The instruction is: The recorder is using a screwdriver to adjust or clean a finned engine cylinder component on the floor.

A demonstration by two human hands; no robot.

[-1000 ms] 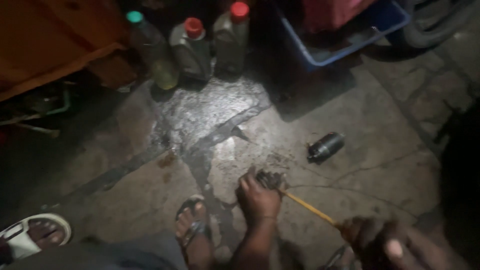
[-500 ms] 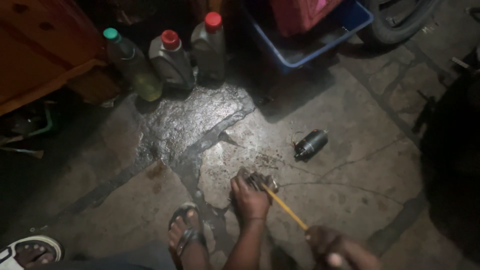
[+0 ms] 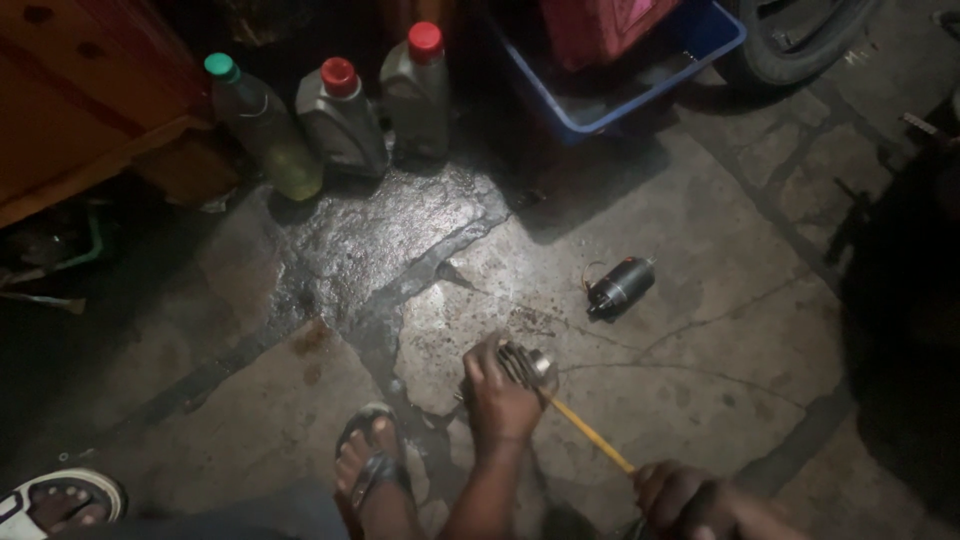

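Ribbed metal part (image 3: 525, 365); cracked concrete floor (image 3: 700, 300)

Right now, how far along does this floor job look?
Done: a dark cylindrical motor already lies apart on the cracked floor. In hand: the left hand steadies a small finned metal part while the right hand holds a yellow-shafted tool against it. Left: cannot tell.

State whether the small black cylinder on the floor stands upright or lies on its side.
On its side: the black cylinder lies lengthwise on the concrete floor, untouched by either hand.
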